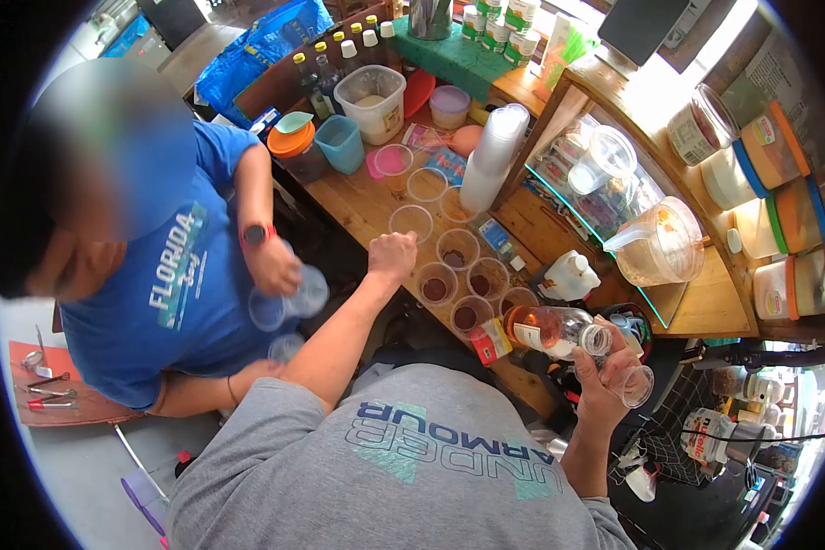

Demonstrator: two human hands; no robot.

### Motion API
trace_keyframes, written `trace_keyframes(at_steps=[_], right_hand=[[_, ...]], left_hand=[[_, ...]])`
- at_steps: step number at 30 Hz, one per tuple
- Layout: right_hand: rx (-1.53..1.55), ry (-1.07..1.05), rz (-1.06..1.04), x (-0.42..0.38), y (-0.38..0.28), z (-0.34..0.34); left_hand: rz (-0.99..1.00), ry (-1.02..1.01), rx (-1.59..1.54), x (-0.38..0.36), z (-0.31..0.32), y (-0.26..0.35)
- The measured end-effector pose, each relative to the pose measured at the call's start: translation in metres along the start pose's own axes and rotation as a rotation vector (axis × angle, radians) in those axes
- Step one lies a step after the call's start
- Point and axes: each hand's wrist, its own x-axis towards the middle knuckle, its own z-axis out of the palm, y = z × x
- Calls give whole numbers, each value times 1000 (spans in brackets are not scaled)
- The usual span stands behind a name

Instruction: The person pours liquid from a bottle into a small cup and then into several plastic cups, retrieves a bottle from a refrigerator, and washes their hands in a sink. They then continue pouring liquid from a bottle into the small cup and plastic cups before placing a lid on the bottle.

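Note:
My left hand (393, 256) is closed at the near rim of a clear plastic cup (411, 220) on the wooden table; its fingertips are partly hidden. In my right hand (603, 374) is a clear bottle (555, 331) of amber liquid, tilted almost flat with its open mouth toward me. A small clear cup (634, 386) is also at that hand, by the palm. Several cups with dark red contents, one of them the cup (437, 285), stand between my hands. A yellow and red packet (492, 341) lies beside the bottle.
At the left, a person in a blue shirt (179, 266) handles clear plastic cups (307, 291). Behind the cups rises a tall cup stack (493, 158). A white jug (568, 277) and a wooden shelf with a pitcher (662, 242) stand right. Tubs and a blue container (340, 145) line the back.

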Motion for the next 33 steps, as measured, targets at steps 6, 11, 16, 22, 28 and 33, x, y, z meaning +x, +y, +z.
trace_keyframes(at_steps=[6, 11, 16, 22, 28, 33], right_hand=[[2, 8, 25, 0, -2, 0], [-7, 9, 28, 1, -1, 0], [2, 29, 23, 5, -3, 1], [-82, 52, 21, 10, -5, -1], [-100, 137, 65, 8, -8, 3], [-90, 180, 67, 13, -9, 11]], left_hand=[[45, -50, -8, 1, 21, -9], [88, -16, -61, -4, 1, -8], [-69, 175, -231, 14, -56, -21], [-236, 170, -114, 107, -16, -86], [-112, 86, -119, 139, 23, -103], [-104, 154, -160, 124, 26, -116]])
